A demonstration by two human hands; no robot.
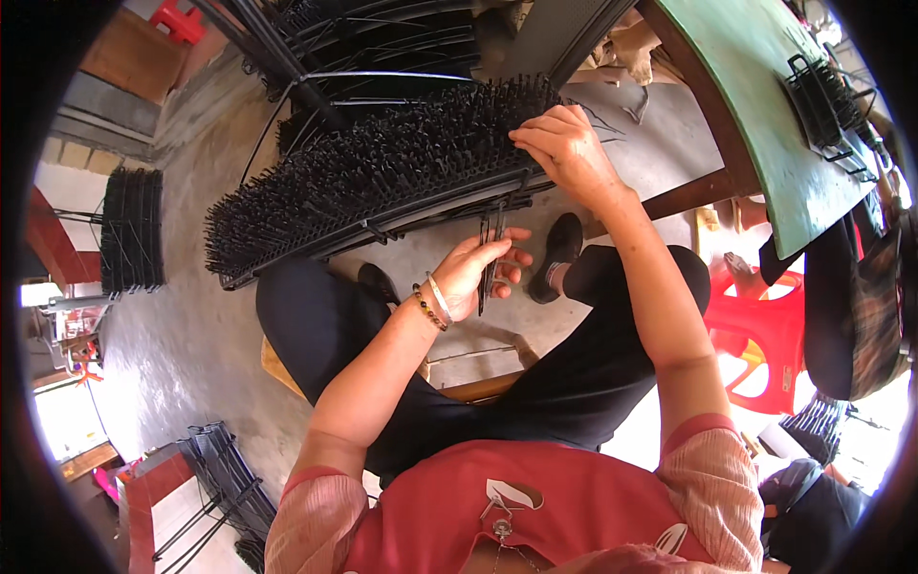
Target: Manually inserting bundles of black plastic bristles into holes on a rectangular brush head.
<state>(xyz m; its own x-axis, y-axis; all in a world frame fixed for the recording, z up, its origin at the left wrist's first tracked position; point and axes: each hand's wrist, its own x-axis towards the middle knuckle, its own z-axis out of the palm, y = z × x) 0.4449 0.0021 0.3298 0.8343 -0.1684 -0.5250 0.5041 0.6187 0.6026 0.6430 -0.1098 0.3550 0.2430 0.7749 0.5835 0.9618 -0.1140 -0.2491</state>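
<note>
A long black rack (382, 225) stretches across in front of me, densely packed with small, thin black upright pieces (373, 158). My left hand (470, 273) is just below the rack's near edge. Its fingers are curled round a few slim black pieces (487, 277) that point up and down. Up at the rack's right end, my right hand (569, 153) has its thumb and fingertips pinched together against the outermost pieces. What lies between those fingertips is too small to make out.
At the right stands a green-topped table (736, 86) with a black wire rack (822, 110) on it. Below it are a red plastic stool (765, 335) and a seated person's dark-clothed leg (830, 297). More black racks (132, 230) stand on the left.
</note>
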